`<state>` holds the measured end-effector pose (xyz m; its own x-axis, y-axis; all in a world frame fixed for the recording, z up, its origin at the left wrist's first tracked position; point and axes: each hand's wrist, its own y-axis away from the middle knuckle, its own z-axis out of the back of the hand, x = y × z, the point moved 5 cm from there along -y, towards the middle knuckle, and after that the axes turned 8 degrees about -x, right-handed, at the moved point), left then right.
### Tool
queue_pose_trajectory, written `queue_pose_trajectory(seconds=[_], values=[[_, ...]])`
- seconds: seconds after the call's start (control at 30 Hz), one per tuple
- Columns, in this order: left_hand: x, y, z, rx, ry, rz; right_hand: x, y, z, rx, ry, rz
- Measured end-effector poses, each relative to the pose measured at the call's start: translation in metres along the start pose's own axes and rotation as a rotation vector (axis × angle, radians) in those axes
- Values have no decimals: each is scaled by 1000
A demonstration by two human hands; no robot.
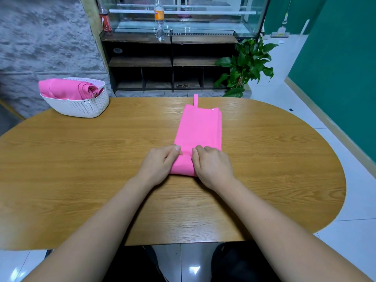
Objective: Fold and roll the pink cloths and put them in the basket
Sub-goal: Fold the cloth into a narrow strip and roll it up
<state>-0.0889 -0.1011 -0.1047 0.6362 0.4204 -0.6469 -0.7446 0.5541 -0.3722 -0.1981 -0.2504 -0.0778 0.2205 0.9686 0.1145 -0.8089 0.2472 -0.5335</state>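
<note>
The left hand [160,162] and right hand [213,164] pinch the near end of the folded cloth [198,129] on the table [81,159]. Uneven pressure could skew or loosen the roll.

Single head-worn view, facing forward and down, close over the table [81,169]

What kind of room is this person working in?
Probably a home living or dining room: an oval wooden table, a glass fish tank on dark wooden shelves, and a leafy green plant.
</note>
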Motion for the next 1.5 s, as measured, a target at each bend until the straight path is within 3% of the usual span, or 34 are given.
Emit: queue_pose_trajectory(seconds=[0.2, 0.37, 0.47, 0.63, 0.87, 1.1, 1.27, 1.5], values=[[-23, 17, 1, -56, -168, -165, -13, 4, 4, 76, -41, -24], [-27, 22, -2, -20, -251, -178, -23, -1, 14, 106, -95, -167], [-26, 20, -3, 0, -219, -175, -17, 1, 11, 131, -19, -139], [-23, 10, -10, -24, -211, -92, 3, 17, 14, -49, 127, -16], [-26, -9, -19, -43, -233, 27, -5, 10, 7, -110, 165, -4], [-41, -3, -26, -135, -348, -138, -16, -21, 3, 173, 93, -99], [-39, -12, -35, -186, -298, -52, -22, -34, -6, 309, 31, -156], [-40, -33, -39, -143, -305, 99, -19, -13, -5, -64, 174, -7]])
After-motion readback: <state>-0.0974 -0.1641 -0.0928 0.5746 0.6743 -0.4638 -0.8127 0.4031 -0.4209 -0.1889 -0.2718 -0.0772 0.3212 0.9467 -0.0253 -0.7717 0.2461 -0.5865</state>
